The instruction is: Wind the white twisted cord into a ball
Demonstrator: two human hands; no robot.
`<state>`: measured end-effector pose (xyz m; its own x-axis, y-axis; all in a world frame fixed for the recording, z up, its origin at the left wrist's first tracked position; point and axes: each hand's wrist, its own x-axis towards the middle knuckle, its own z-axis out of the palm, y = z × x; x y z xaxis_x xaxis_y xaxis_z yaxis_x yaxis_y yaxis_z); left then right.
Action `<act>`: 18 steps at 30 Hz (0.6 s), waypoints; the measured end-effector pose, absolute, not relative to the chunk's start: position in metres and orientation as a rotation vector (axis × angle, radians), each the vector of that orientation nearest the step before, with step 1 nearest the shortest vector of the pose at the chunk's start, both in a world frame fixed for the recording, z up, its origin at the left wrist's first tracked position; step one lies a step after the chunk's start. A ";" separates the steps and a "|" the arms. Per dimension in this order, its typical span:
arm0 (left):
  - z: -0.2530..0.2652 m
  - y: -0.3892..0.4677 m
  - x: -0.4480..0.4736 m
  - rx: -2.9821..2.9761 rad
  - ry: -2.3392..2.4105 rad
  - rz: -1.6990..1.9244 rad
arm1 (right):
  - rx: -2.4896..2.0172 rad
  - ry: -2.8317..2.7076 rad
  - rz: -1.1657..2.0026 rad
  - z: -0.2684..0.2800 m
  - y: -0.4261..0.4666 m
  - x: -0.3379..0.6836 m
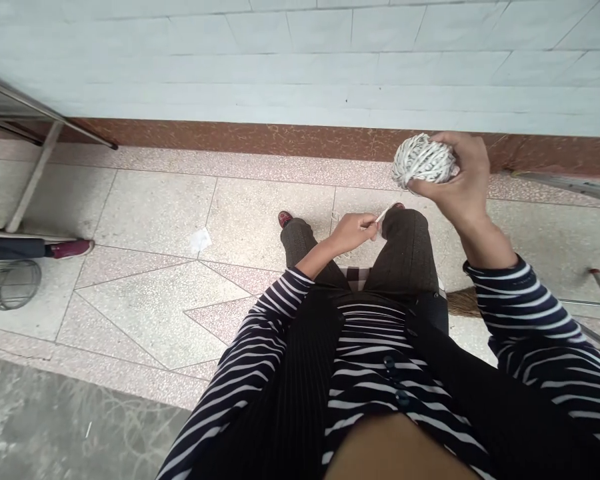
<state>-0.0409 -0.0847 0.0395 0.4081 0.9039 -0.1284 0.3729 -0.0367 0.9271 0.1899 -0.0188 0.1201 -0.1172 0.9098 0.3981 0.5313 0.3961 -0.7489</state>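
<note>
My right hand [463, 177] is raised on the right, its fingers and thumb wrapped around a ball of white cord [423, 160] with dark flecks. Lower and nearer the middle, over my knees, my left hand [355, 232] is closed in a pinch. A short length of the white cord [386, 212] sticks out of its fingertips towards the upper right. Whether this length runs unbroken to the ball cannot be made out. A pale loop, perhaps of the same cord, shows just behind my left hand.
A tiled wall [300, 73] with a brown base rises in front. At the left are a metal-framed table [35, 177], another person's shoe [73, 249] and a wire basket [17, 283]. A white scrap [200, 241] lies on the floor. Broom bristles [463, 303] show beside my right leg.
</note>
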 end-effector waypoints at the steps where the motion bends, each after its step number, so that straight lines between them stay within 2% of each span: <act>1: 0.044 -0.088 -0.043 1.608 1.124 0.612 | -1.348 -1.840 0.421 0.110 -0.015 0.189; 3: 0.053 -0.091 -0.049 1.590 1.089 0.559 | -1.516 -1.908 0.289 0.089 -0.010 0.187; 5: 0.061 -0.089 -0.058 1.565 1.077 0.525 | -1.628 -1.956 0.367 0.067 -0.011 0.187; 7: 0.068 -0.083 -0.069 1.559 1.082 0.525 | -1.679 -1.974 0.575 0.048 -0.017 0.186; 13: 0.064 -0.055 -0.094 1.663 1.171 0.532 | -1.404 -1.792 1.640 0.027 -0.048 0.176; 18: 0.038 -0.050 -0.095 1.645 1.121 0.591 | -1.257 -1.586 1.904 0.031 -0.071 0.175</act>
